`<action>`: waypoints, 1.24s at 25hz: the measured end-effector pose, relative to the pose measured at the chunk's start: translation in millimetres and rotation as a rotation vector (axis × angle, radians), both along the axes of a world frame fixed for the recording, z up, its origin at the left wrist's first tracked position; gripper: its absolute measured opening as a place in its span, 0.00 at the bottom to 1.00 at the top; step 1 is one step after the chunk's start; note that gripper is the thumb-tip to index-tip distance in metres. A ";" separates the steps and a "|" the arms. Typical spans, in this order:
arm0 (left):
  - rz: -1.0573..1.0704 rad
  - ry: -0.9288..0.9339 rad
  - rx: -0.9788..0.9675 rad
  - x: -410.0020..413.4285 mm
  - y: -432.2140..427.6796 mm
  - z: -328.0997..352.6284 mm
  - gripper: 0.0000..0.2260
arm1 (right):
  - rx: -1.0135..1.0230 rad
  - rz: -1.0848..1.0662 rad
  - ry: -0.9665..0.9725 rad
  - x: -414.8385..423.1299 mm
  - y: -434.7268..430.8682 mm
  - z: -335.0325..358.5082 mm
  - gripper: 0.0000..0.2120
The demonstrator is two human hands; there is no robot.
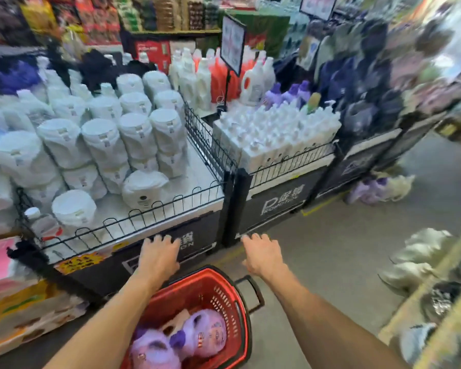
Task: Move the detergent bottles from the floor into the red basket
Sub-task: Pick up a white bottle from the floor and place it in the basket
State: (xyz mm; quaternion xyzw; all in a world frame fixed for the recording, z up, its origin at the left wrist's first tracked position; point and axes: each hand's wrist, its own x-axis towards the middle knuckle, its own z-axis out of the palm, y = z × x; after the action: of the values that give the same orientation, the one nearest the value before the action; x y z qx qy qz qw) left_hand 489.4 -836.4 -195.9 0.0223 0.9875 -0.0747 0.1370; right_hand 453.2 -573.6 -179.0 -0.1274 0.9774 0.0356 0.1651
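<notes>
Reaching forward: both bare arms extended, palms down, over the aisle floor.
Left hand [159, 258]: fingers spread, empty, nothing grasped; hovers in front of the black display stand [171, 243].
Right hand [261, 255]: fingers loosely spread, empty; level with the left hand, apart from it.
Red basket [224, 296]: on the floor below and between the two forearms, nearer the left; black handle [250, 294] sticks out toward the right forearm.
Detergent bottles in basket [197, 332]: two purple ones visible, lying tilted, touching each other; a pale item partly hidden behind them, kind unclear.
Detergent bottles on floor [370, 189]: purple cluster far ahead and right of the right hand, against the stand base; blurred, count unclear.
White tubs [104, 139]: stacked on the stand top, beyond the left hand, behind a wire rail [133, 222].
White pump bottles [272, 134]: beyond the right hand.
</notes>
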 end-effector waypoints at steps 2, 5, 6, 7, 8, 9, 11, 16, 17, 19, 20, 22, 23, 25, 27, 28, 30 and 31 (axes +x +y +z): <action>-0.080 0.029 0.005 -26.0 42.7 17.3 0.23 | -0.008 -0.115 0.021 -9.9 54.1 19.5 0.26; -0.231 0.042 0.033 -60.2 128.4 38.1 0.22 | -0.017 -0.284 0.025 -18.5 152.2 29.1 0.25; -0.281 0.044 0.038 -69.7 161.2 41.5 0.23 | -0.013 -0.349 0.019 -18.2 187.9 28.0 0.24; -0.321 0.046 0.046 -78.9 190.2 43.8 0.23 | -0.004 -0.401 0.015 -18.5 219.4 26.7 0.23; -0.353 0.040 0.054 -87.6 216.2 43.8 0.23 | 0.004 -0.446 0.001 -18.4 246.9 26.3 0.22; -0.388 0.033 0.059 -97.3 247.5 43.8 0.22 | 0.008 -0.495 -0.015 -17.4 277.8 26.9 0.22; -0.476 0.036 0.050 -122.3 312.0 44.5 0.21 | -0.002 -0.583 -0.022 -17.5 337.9 27.0 0.22; -0.656 0.022 0.062 -170.1 466.9 43.3 0.24 | 0.001 -0.766 -0.028 -11.6 464.2 27.8 0.23; -0.686 0.034 0.061 -180.4 495.0 44.8 0.24 | 0.008 -0.802 -0.029 -12.1 488.1 28.0 0.24; -0.737 0.061 0.059 -200.7 546.7 48.8 0.23 | 0.006 -0.873 -0.028 -13.1 532.5 31.3 0.24; -0.764 0.059 0.063 -210.6 569.4 50.7 0.23 | 0.000 -0.910 -0.024 -14.5 553.1 33.8 0.24; -0.816 0.052 0.057 -232.4 608.6 54.1 0.23 | -0.006 -0.981 -0.007 -18.4 586.5 34.6 0.25; -0.841 0.056 0.049 -244.1 627.1 55.0 0.23 | -0.008 -1.005 -0.001 -21.2 599.5 34.8 0.25; -0.877 0.060 0.048 -264.7 658.8 56.6 0.23 | -0.025 -1.037 -0.005 -28.0 617.4 37.1 0.25; -0.936 0.053 0.054 -286.4 692.6 55.4 0.22 | -0.032 -1.091 -0.013 -39.3 637.1 36.8 0.26; -0.961 0.052 0.057 -297.6 707.5 55.4 0.22 | -0.019 -1.115 -0.015 -46.5 647.1 37.2 0.26; -1.000 0.041 0.072 -321.1 732.9 56.9 0.23 | -0.012 -1.175 -0.011 -61.7 662.9 42.4 0.27; -1.024 0.041 0.080 -335.6 744.2 57.9 0.24 | -0.014 -1.205 0.003 -70.8 671.4 44.6 0.27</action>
State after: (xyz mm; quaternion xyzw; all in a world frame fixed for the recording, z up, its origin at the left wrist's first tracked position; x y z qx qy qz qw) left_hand 153.8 -92.3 -137.9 0.5067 0.8546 -0.0948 0.0626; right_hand 382.5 97.8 -134.4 0.4480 0.8778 -0.0704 0.1541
